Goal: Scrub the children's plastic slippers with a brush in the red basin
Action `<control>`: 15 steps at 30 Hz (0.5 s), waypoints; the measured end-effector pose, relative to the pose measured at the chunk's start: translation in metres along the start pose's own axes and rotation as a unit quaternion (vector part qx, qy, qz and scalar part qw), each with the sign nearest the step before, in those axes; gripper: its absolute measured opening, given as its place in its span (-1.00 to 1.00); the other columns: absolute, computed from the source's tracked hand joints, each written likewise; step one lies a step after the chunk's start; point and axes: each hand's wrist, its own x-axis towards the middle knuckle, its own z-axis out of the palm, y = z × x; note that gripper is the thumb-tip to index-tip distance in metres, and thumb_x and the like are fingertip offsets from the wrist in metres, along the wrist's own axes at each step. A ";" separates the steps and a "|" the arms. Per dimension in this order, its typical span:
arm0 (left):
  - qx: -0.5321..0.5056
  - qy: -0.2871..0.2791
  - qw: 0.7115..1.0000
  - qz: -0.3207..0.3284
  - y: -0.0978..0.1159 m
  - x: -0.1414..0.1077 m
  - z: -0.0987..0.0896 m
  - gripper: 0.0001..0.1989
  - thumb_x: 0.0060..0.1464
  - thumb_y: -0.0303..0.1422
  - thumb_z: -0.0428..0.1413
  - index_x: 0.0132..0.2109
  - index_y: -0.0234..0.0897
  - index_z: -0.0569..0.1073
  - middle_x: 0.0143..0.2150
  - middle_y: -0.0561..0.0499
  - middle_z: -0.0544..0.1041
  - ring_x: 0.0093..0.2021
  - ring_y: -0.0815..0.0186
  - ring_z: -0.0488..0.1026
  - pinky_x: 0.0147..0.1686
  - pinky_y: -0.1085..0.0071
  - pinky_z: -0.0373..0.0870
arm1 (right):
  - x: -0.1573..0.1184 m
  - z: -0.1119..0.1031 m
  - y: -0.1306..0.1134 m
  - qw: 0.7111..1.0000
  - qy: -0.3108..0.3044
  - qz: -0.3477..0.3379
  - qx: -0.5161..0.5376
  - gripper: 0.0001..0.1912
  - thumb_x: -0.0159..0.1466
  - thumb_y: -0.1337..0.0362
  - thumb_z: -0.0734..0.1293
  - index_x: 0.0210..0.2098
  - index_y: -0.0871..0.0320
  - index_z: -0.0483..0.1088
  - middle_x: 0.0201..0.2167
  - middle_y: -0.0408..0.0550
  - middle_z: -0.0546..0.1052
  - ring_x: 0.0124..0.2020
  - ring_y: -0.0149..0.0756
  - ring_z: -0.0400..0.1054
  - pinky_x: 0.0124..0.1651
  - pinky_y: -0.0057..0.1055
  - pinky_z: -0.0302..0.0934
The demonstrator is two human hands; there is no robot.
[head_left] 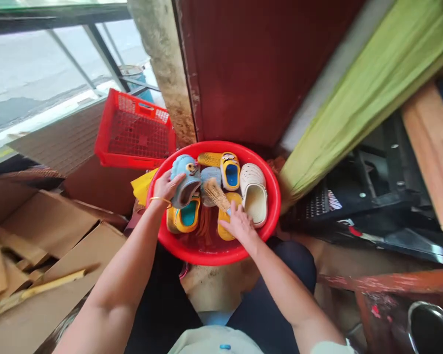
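A light blue clog (186, 179) with a cartoon charm is gripped by my left hand (165, 187) at the left side of a red basin (217, 256). My right hand (239, 223) is closed on a scrub brush (217, 194) with tan bristles, slightly blurred, its head a little right of the clog. Around them in the basin lie a yellow clog with a blue inside (231, 172), a yellow clog with a teal inside (188, 216), a cream clog (254, 196) and a yellow sole (226, 232). Another light blue shoe (210, 174) is partly hidden behind the brush.
A red plastic crate (142, 132) stands behind the basin on the left. Cardboard (81, 260) and wood pieces lie at the left. A dark red panel (258, 69) rises behind; a green cloth (354, 93) hangs at the right, near a saw (409, 241).
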 end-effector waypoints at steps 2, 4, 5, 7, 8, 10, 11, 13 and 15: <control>0.173 0.086 0.981 0.036 -0.003 0.005 -0.007 -0.33 -0.03 -0.05 0.30 0.19 -0.23 0.43 -0.01 -0.15 0.62 0.08 -0.11 0.52 0.14 -0.04 0.39 | 0.003 0.005 -0.005 1.000 0.004 0.005 -0.007 0.10 0.27 -0.19 0.40 0.52 0.27 -0.12 0.22 0.52 0.37 -0.03 0.10 0.54 -0.04 -0.09 0.43; 0.265 0.104 0.953 0.100 -0.006 0.008 -0.009 -0.34 0.05 -0.08 0.24 0.27 -0.16 0.35 0.16 -0.15 0.56 0.21 -0.12 0.43 0.22 -0.09 0.32 | 0.005 0.010 -0.006 1.000 0.005 0.000 -0.009 0.14 0.26 -0.22 0.40 0.53 0.27 -0.15 0.22 0.54 0.36 -0.05 0.09 0.55 -0.07 -0.10 0.45; 0.291 0.104 0.940 0.142 -0.006 0.007 -0.009 -0.40 0.11 -0.13 0.19 0.27 -0.17 0.35 0.24 -0.16 0.50 0.28 -0.11 0.37 0.26 -0.09 0.28 | 0.005 0.013 -0.006 1.000 0.004 -0.001 -0.008 0.16 0.25 -0.25 0.39 0.53 0.27 -0.16 0.24 0.57 0.34 -0.05 0.10 0.55 -0.08 -0.09 0.45; 0.316 0.122 0.918 0.204 -0.005 0.003 -0.005 -0.51 0.17 -0.24 0.11 0.23 -0.24 0.39 0.33 -0.20 0.41 0.35 -0.07 0.28 0.33 -0.07 0.18 | 0.003 0.017 -0.004 1.000 0.005 -0.001 -0.001 0.17 0.27 -0.30 0.33 0.53 0.29 -0.19 0.31 0.65 0.23 -0.04 0.13 0.55 -0.07 -0.06 0.45; 0.319 0.136 0.911 0.225 -0.004 -0.002 -0.001 -0.56 0.19 -0.28 0.08 0.19 -0.27 0.43 0.33 -0.21 0.40 0.35 -0.06 0.27 0.35 -0.07 0.14 | 0.003 0.017 -0.002 1.000 0.002 -0.002 0.003 0.16 0.28 -0.30 0.32 0.53 0.30 -0.21 0.34 0.67 0.18 -0.03 0.14 0.54 -0.05 -0.05 0.45; 0.308 0.161 0.903 0.253 -0.003 -0.018 0.012 -0.63 0.23 -0.28 0.05 0.13 -0.26 0.48 0.26 -0.17 0.46 0.31 -0.02 0.31 0.36 -0.06 0.10 | 0.004 0.016 0.004 1.000 -0.008 -0.003 0.015 0.12 0.31 -0.24 0.33 0.53 0.30 -0.22 0.37 0.66 0.14 0.00 0.15 0.53 -0.01 -0.03 0.43; 0.287 0.104 0.919 0.250 -0.004 -0.027 0.020 -0.64 0.25 -0.24 0.04 0.13 -0.22 0.48 0.16 -0.12 0.54 0.21 0.03 0.40 0.30 0.00 0.21 | 0.005 0.013 0.007 1.000 -0.015 -0.006 0.026 0.08 0.33 -0.18 0.34 0.53 0.30 -0.21 0.36 0.63 0.18 0.03 0.15 0.52 0.01 -0.04 0.42; 0.214 -0.048 0.958 0.185 -0.011 -0.048 0.040 -0.68 0.22 -0.16 0.12 0.05 -0.16 0.52 -0.16 -0.05 0.62 -0.09 0.08 0.55 0.09 0.12 0.40 | 0.010 0.005 0.016 0.998 -0.025 -0.011 0.057 -0.05 0.38 -0.05 0.34 0.51 0.30 -0.13 0.30 0.52 0.32 0.08 0.15 0.49 0.06 -0.07 0.39; 0.179 -0.184 0.962 0.093 -0.025 -0.064 0.060 -0.74 0.01 -0.14 0.32 -0.18 -0.12 0.58 -0.41 -0.01 0.57 -0.19 0.03 0.57 0.02 0.16 0.41 | 0.014 -0.003 0.025 0.996 -0.020 -0.018 0.090 -0.28 0.45 0.07 0.24 0.46 0.28 0.01 0.18 0.39 0.48 0.10 0.09 0.48 0.06 -0.15 0.37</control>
